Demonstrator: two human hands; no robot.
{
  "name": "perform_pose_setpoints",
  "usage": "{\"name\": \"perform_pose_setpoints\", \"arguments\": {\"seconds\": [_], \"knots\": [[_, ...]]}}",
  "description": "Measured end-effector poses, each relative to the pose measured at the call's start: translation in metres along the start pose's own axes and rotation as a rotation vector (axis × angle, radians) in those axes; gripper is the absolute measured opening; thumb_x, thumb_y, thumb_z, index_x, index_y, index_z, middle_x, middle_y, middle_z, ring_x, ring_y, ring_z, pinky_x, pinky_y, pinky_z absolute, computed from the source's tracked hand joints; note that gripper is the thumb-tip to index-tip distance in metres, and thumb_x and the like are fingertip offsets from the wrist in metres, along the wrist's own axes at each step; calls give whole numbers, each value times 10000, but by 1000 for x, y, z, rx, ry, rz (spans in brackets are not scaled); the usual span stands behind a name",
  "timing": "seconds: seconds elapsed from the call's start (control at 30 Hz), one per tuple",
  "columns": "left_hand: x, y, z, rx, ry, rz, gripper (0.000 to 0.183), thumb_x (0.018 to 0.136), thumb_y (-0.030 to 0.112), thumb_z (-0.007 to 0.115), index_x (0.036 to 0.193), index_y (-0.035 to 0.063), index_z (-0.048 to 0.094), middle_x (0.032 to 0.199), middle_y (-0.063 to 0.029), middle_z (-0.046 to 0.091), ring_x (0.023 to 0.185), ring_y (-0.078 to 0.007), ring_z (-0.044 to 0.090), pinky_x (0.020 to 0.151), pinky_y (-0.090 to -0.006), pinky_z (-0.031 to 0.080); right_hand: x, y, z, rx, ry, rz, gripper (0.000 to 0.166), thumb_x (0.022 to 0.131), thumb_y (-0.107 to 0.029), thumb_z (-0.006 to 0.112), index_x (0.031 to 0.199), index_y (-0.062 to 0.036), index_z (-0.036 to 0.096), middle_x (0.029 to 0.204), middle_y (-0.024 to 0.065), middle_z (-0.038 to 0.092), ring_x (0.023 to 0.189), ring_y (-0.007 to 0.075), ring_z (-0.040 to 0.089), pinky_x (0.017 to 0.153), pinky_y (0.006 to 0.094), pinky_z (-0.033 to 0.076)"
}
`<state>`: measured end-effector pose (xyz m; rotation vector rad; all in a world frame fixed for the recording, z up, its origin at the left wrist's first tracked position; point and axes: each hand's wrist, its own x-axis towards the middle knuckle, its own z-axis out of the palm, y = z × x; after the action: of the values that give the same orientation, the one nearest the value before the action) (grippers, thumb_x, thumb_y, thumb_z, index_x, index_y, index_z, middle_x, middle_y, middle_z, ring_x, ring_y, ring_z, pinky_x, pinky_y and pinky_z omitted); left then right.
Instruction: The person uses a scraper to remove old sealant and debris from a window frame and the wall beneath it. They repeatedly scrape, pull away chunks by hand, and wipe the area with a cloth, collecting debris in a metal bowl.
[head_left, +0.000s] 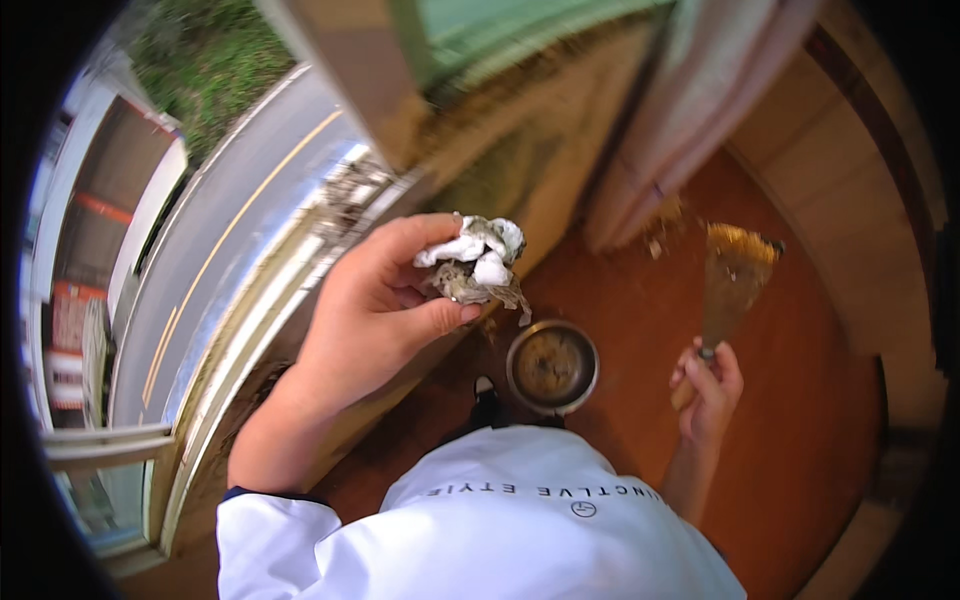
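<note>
A crumpled wad of white, dirt-stained paper or cloth is pinched between the thumb and fingers of my left hand. Grey-brown shreds dangle from its lower side. Off to the right, my right hand grips a putty-knife-like scraper by its short wooden handle. Its wide blade points away from me, with yellowish-brown residue along the end. Below and between my hands, a round metal basin stands on the floor by my feet, its bottom stained and holding dark bits or murky liquid.
A window opening with a sill lies on my left, above a road. Ahead are a scraped, stained wall and a pale curtain or covered post. Debris litters the reddish-brown floor near its foot.
</note>
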<state>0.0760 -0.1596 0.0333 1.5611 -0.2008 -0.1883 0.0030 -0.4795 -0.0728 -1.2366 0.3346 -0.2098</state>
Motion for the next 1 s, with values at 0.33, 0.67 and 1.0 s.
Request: {"name": "perform_pose_setpoints", "arguments": {"seconds": [0.33,0.67,1.0], "knots": [[6,-249,111,679,-206,-114,569,678,183,756,1197,81,547,1072,-176,575,1004,-342,554,864,-387,455,-40,10,-82,9,232,-14,255,761,61,590,1012,35,552,755,86,571,639,139,544,554,227,453],[8,-118,45,745,80,214,291,752,53,653,1041,39,623,1027,-163,588,910,-309,592,754,-358,507,-18,-4,-80,-40,70,-24,245,754,54,560,997,31,547,734,91,562,616,144,537,533,246,457],[2,-5,-110,1332,469,497,262,733,12,641,978,100,670,867,-111,613,774,-299,593,680,-379,487,-3,0,-22,-45,-115,-47,218,756,30,549,973,4,546,716,77,560,577,133,533,496,235,452]]}}
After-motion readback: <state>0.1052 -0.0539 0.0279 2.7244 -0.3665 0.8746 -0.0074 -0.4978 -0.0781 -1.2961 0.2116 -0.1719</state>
